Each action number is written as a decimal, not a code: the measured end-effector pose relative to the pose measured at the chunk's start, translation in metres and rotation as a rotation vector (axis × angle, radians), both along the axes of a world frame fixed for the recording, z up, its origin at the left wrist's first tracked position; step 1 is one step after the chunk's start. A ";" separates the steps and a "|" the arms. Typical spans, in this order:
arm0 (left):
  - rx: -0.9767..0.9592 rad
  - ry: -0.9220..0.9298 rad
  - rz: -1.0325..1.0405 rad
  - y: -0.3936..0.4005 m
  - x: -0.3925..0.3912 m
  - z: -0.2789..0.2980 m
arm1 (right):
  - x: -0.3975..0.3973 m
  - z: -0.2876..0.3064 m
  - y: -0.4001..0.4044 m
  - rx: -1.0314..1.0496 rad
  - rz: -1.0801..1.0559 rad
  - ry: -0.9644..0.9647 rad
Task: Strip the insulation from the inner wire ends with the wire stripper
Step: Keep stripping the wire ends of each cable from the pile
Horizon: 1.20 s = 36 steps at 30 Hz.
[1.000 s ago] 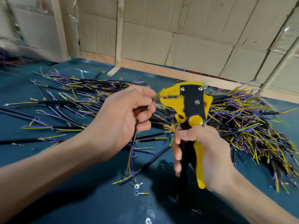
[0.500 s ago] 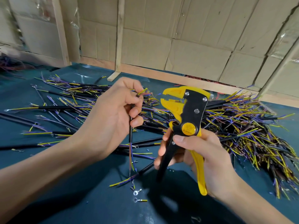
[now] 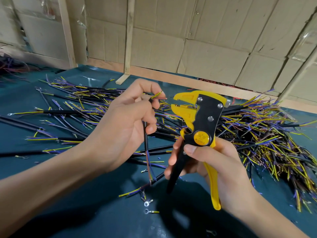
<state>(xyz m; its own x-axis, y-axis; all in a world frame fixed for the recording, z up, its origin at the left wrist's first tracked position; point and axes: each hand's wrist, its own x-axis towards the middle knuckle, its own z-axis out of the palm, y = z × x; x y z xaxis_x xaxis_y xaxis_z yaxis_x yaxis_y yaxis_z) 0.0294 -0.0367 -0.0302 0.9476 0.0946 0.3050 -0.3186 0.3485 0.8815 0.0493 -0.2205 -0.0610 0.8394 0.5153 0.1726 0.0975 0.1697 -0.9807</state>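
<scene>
My left hand (image 3: 125,124) grips a black cable (image 3: 146,145) upright, and its inner wire ends (image 3: 158,96), yellow and pink, stick out past my thumb and forefinger. My right hand (image 3: 211,162) holds the yellow-and-black wire stripper (image 3: 200,121) by its handles. The stripper's jaws (image 3: 176,102) stand apart, a short gap to the right of the wire ends and not touching them. The cable's lower end hangs down to the table with purple and yellow wires fanned out.
A heap of cut cables (image 3: 265,134) with yellow and purple wires lies at the right, and more cables (image 3: 72,107) spread at the left on the dark teal table (image 3: 85,203). Loose ring terminals (image 3: 146,204) lie near the front. Cardboard walls (image 3: 188,40) stand behind.
The stripper's jaws were closed on the wire ends a second ago; they have since opened and come away to the right. My left hand has drawn the cable back to the left.
</scene>
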 end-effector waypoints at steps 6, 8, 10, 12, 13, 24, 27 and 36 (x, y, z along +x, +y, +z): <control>-0.024 0.091 0.028 -0.005 0.003 0.002 | -0.001 -0.001 0.001 -0.015 0.007 -0.022; -0.025 0.103 0.060 -0.006 0.005 0.000 | -0.001 -0.001 0.001 -0.015 0.003 -0.017; -0.033 0.103 0.098 -0.007 0.005 -0.002 | -0.001 -0.001 0.001 -0.015 -0.004 -0.014; -0.053 0.093 0.127 -0.006 0.006 -0.005 | -0.001 -0.002 0.001 -0.017 -0.004 -0.007; -0.057 0.093 0.138 -0.006 0.006 -0.006 | -0.001 -0.002 0.001 -0.021 -0.004 -0.005; -0.112 0.093 0.120 -0.003 0.006 -0.003 | -0.001 -0.005 0.003 -0.051 0.002 -0.005; -0.079 0.061 0.169 -0.004 0.007 -0.005 | -0.002 -0.005 0.003 -0.052 0.005 -0.009; 0.037 -0.050 0.231 0.002 0.014 -0.019 | -0.003 -0.004 0.005 -0.054 0.025 0.009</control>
<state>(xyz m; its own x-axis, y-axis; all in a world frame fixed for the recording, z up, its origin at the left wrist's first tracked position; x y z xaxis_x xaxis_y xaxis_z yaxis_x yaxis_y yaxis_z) 0.0431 -0.0349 -0.0495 0.8859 0.2952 0.3579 -0.4293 0.2294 0.8735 0.0458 -0.2153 -0.0648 0.8273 0.5448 0.1366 0.0854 0.1184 -0.9893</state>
